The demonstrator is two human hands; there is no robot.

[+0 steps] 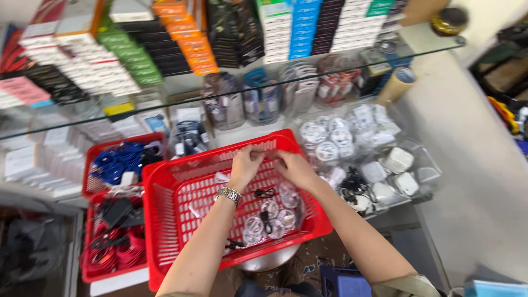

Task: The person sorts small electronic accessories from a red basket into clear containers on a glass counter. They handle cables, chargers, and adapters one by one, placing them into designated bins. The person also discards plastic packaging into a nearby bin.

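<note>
Shop shelving fills the background: a glass shelf (pixel 385 59) carries rows of stacked flat boxes (pixel 181 38) in orange, green, blue, white and black, and below it lie bagged white cable coils (pixel 330 140) and white chargers (pixel 397 160). Centre frame, a large red plastic basket (pixel 181 220) rests tilted, its long axis running from lower left to upper right, its open side facing the camera. Inside, near its lower right corner, lie clear packets of coiled white cables (pixel 269 217) and a loose black cable (pixel 265 193). The left hand (pixel 246 165), with a metal wristwatch (pixel 228 194) at the wrist, and the right hand (pixel 296 169) meet just inside the basket's far rim, fingertips close together. Both sets of fingers are curled and pinched, apparently on a small clear item between them; motion blur hides what it is. At left, two smaller red baskets stand one behind the other: the farther (pixel 96 187) holds blue cables (pixel 118 160), the nearer (pixel 88 272) black adapters and red cables (pixel 129 250).
</note>
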